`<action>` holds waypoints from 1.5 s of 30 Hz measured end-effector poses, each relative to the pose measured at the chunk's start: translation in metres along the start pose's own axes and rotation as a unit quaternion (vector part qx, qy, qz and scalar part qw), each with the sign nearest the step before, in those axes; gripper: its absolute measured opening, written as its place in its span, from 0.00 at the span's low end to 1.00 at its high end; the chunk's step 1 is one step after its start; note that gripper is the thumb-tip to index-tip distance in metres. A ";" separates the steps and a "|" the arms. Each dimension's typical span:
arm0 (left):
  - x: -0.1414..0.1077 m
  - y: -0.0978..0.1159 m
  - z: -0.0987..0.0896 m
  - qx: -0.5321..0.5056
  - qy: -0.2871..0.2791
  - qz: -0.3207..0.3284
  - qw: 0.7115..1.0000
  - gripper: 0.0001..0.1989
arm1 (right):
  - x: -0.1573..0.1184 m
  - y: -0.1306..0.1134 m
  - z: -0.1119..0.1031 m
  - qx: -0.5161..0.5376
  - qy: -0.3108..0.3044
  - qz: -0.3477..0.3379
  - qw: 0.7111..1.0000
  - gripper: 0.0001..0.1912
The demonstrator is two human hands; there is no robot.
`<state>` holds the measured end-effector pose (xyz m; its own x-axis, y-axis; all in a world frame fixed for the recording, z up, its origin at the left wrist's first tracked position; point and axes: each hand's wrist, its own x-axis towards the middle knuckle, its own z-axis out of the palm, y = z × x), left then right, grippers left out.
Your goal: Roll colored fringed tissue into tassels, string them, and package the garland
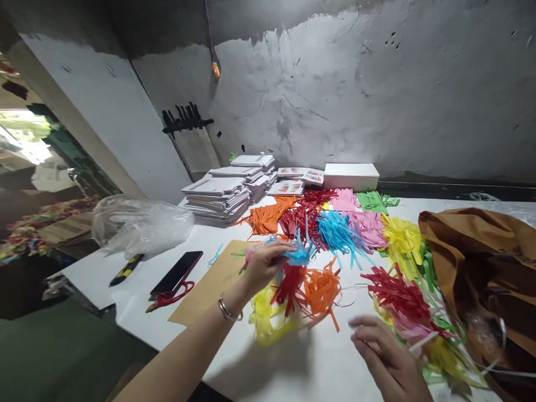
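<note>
My left hand [268, 261], with a bracelet at the wrist, is closed on a light-blue paper tassel [298, 254] above the table. Just below it are a red tassel [290, 285], an orange tassel [322, 290] and a yellow tassel [270, 318]; whether they are joined to the blue one I cannot tell. A thin white string [347, 296] shows beside the orange one. Lower right, my right hand [387, 354] is slightly blurred, fingers apart and holding nothing visible. Next to it lies a heap of red tassels [400, 296] with pink and yellow ones.
Behind are orange [266, 219], blue [337, 230] and yellow tassels [404, 240]. Stacked white boxes [218, 198] and a long white box [352, 176] stand by the wall. Leftward lie brown paper [209, 285], a phone [178, 273], a cutter [126, 270] and a plastic bag [142, 223]. Brown cloth [481, 240] is at right.
</note>
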<state>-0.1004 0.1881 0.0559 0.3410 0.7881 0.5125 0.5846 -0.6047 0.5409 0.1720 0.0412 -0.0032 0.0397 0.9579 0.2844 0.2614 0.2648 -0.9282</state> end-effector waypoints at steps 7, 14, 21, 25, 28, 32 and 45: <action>-0.047 0.036 0.034 -0.064 -0.031 0.044 0.996 0.11 | 0.057 -0.026 0.035 0.130 -0.042 -0.032 0.990 0.14; -0.080 0.078 0.023 -0.061 0.024 -0.058 0.996 0.13 | 0.031 -0.023 0.038 0.193 -0.012 0.030 0.981 0.14; -0.097 0.106 0.071 -0.453 -0.033 -0.275 0.847 0.10 | 0.006 -0.025 0.028 0.203 0.046 0.031 0.978 0.08; -0.104 0.103 0.086 -0.663 -0.036 -0.388 0.639 0.16 | -0.003 -0.017 0.010 0.081 0.050 0.046 0.994 0.11; -0.108 0.101 0.092 -0.708 -0.044 -0.385 0.590 0.15 | -0.011 -0.021 0.008 0.022 0.024 0.042 0.999 0.12; -0.107 0.105 0.096 -0.710 -0.045 -0.396 0.580 0.14 | -0.015 -0.027 0.010 -0.006 0.011 0.012 1.000 0.13; -0.110 0.111 0.093 -0.621 -0.005 -0.391 0.679 0.12 | -0.014 -0.027 0.004 -0.048 -0.025 -0.040 0.998 0.10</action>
<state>-0.0045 0.0453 -0.0023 0.2922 0.9215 -0.2557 -0.4812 0.3727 0.7934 0.1607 0.0209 0.0171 -0.0322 0.9392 0.3418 0.3536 0.3306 -0.8750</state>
